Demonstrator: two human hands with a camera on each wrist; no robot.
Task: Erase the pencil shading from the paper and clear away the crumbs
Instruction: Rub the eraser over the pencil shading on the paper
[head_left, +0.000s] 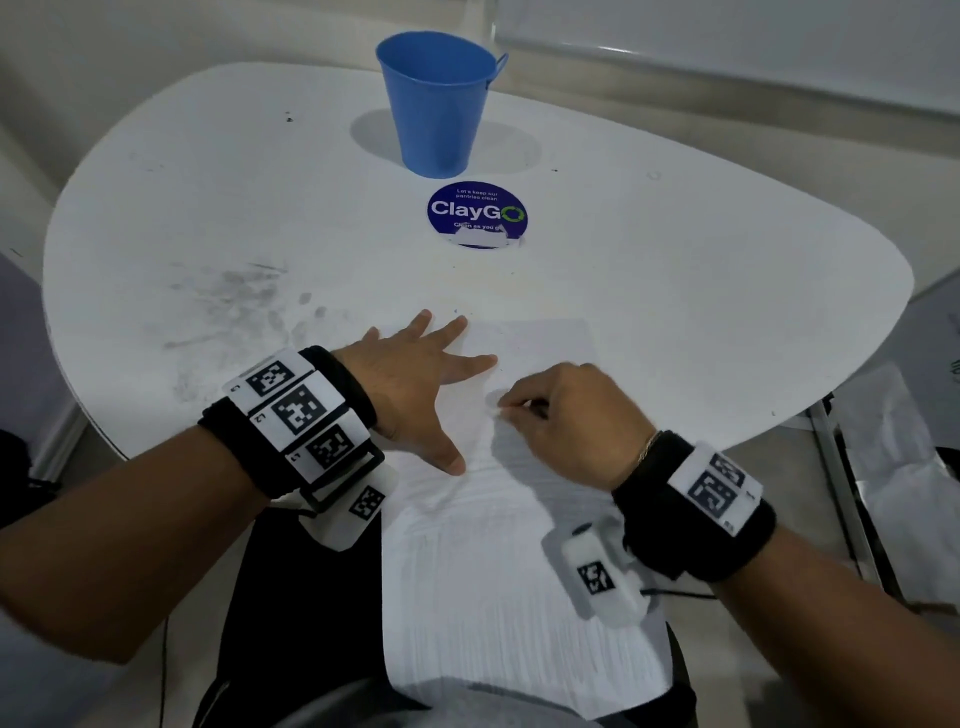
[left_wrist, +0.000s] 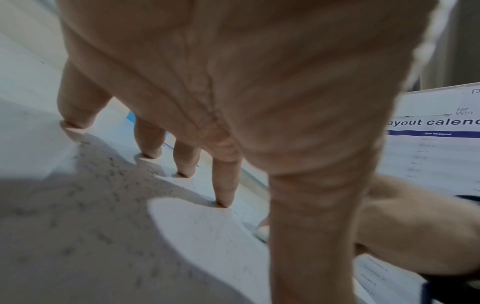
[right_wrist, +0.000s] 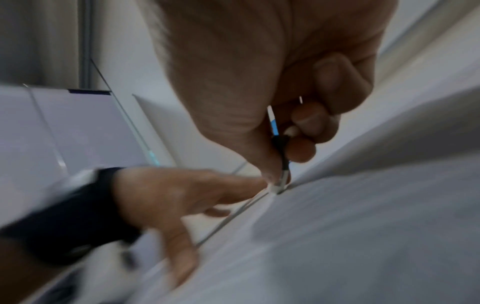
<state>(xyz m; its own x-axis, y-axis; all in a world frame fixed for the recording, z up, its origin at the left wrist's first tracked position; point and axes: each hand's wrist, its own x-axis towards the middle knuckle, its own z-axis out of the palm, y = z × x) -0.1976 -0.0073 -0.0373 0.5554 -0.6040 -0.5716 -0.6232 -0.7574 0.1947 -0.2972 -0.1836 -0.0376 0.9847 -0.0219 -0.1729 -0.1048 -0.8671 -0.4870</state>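
A white sheet of paper (head_left: 519, 571) lies at the table's front edge and hangs over it onto my lap. My left hand (head_left: 431, 384) lies flat with fingers spread on the sheet's upper left part, and its fingertips (left_wrist: 223, 197) press down. To its right, my right hand (head_left: 524, 410) pinches a small white eraser (right_wrist: 281, 179) with a dark sleeve, tip down on the paper (right_wrist: 363, 226). A faint grey patch of shading (head_left: 496, 397) shows just beyond the eraser tip. No crumbs are clear enough to make out.
A blue bucket (head_left: 439, 104) stands at the table's far middle, with a round blue ClayGo sticker (head_left: 477, 213) in front of it. Grey smudges (head_left: 234, 301) mark the white table (head_left: 675, 260) on the left. Beyond the table's right edge lies a printed sheet (left_wrist: 436, 133).
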